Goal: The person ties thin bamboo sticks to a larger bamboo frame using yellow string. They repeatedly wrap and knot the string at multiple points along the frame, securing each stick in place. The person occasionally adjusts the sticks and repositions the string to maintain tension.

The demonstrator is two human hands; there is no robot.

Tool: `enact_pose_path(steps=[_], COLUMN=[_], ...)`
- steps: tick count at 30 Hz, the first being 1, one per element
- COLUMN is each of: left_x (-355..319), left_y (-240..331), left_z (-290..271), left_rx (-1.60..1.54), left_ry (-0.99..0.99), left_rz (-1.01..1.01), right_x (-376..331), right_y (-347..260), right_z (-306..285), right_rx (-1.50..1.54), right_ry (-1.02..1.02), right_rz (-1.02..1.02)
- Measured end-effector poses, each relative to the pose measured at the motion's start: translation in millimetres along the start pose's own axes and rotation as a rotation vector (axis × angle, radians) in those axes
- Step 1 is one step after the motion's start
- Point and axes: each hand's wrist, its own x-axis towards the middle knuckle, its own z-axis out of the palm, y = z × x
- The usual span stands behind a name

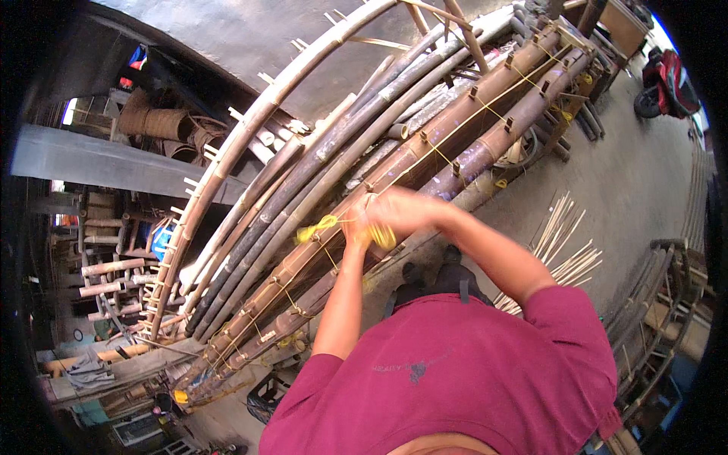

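Observation:
My left hand (355, 226) is closed on yellow cord, and a loose hank of the cord (318, 227) sticks out on its left. Pressed up against it, my right hand (403, 210) is curled and blurred by motion, with a yellow loop hanging below the fingers. Both hands are above a long brown bamboo pole (425, 144) set with short dark pegs. A second pegged bamboo pole (485, 148) runs beside it. Thin yellow cord zigzags between pegs on the two poles. The exact finger grip is hidden where the hands meet.
Several long dark and pale poles (334, 144) lie beyond the pegged pair. A curved bamboo rail with pegs (216, 171) arches past them. Split sticks (561, 243) lie on the concrete floor to the right. A red motorbike (671, 87) stands far right; woven baskets (155, 121) sit far left.

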Motion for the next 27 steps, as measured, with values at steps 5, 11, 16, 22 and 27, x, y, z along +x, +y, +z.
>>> enact_pose_path(steps=[5,11,16,22,27], left_x=[5.5,81.2,120.2,42.3,-64.4], left_y=[-13.7,51.4,-19.9,-31.4,-81.1], left_z=[6.2,-23.4,2.7,-93.0,-148.4], left_rx=[-0.08,-0.014,0.288,0.236,0.27], left_ry=[0.161,0.175,0.295,0.187,0.014], left_rz=[0.21,0.095,0.178,0.254,0.129], right_x=[-66.8,-102.5,-165.3,-115.9,-123.1], right_y=[86.2,81.7,163.2,175.7,232.4], right_z=[89.1,44.6,81.0,232.3,264.2], right_rx=[-0.455,0.567,1.525,1.772,1.883], right_ry=[0.151,0.69,1.331,1.331,1.701], right_rz=[-0.18,0.025,0.082,0.458,0.068])
